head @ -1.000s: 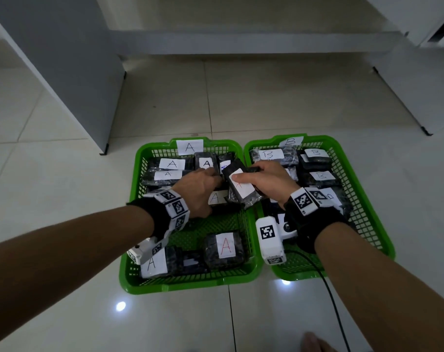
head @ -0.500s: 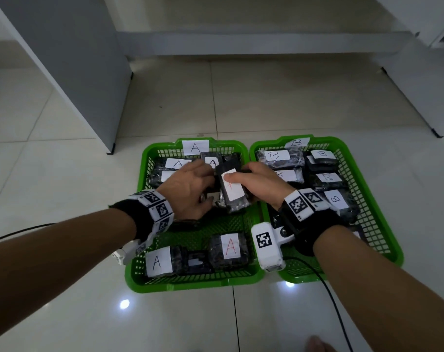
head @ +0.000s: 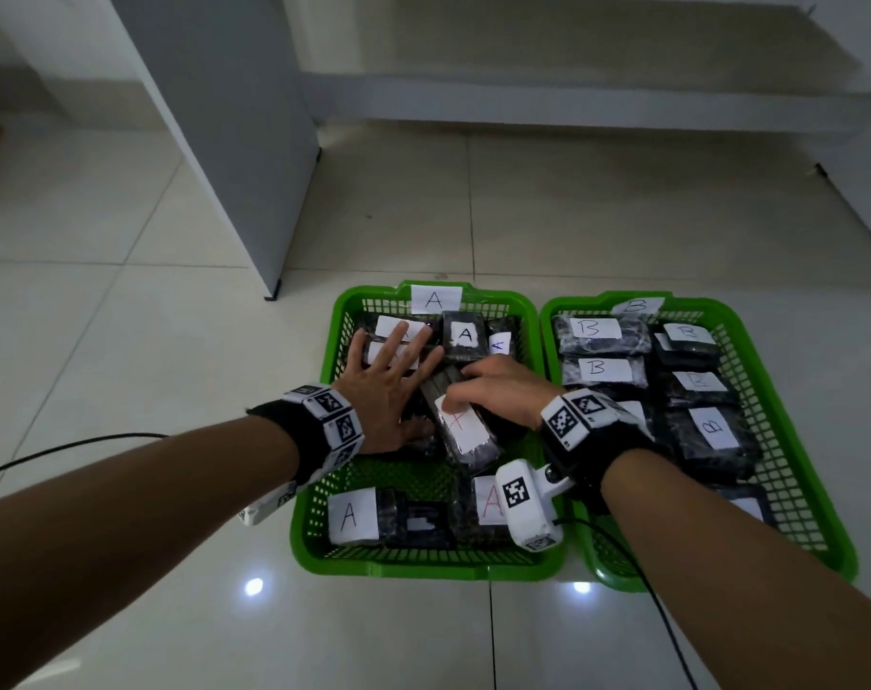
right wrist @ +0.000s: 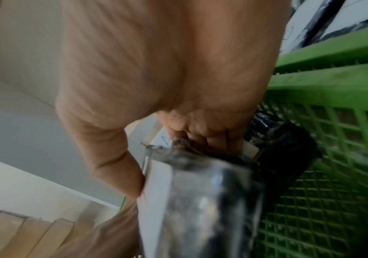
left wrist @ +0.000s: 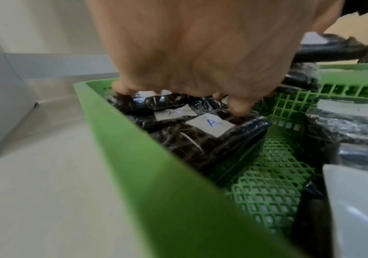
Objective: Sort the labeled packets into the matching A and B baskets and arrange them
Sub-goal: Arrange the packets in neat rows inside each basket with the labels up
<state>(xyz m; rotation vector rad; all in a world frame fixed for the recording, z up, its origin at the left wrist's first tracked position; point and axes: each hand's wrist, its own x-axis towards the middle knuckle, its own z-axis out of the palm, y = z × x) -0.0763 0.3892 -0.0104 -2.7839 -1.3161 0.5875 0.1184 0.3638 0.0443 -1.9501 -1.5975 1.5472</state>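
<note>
Green latticed plastic makes up both baskets, side by side on pale glossy floor tiles in the lower middle of the head view: the A basket (head: 323, 470) on the left, the B basket (head: 792, 490) on the right, each with a paper letter card at its far rim. Half a second ago both hands met over one packet near the shared wall; now the left hand (head: 388, 390) has let go and lies spread, fingers straight, flat across the labelled packets at the upper left of the A basket, while the right hand (head: 498, 390) alone grips the red-A packet (head: 465, 430), fingers curled over its far end and thumb on its white label. That packet lies tilted at the middle of the A basket, propped on others. I judge it is in its proper basket and being settled into line, the left hand pressing the back row flat. In texture, the packets are dark, soft-looking blocks in crinkly clear wrap that catches the light, each bearing a white paper rectangle with a handwritten letter. In the left wrist view the fingertips (left wrist: 238, 108) touch a wrinkled blue-A packet (left wrist: 209, 139) lying above open mesh floor.
</note>
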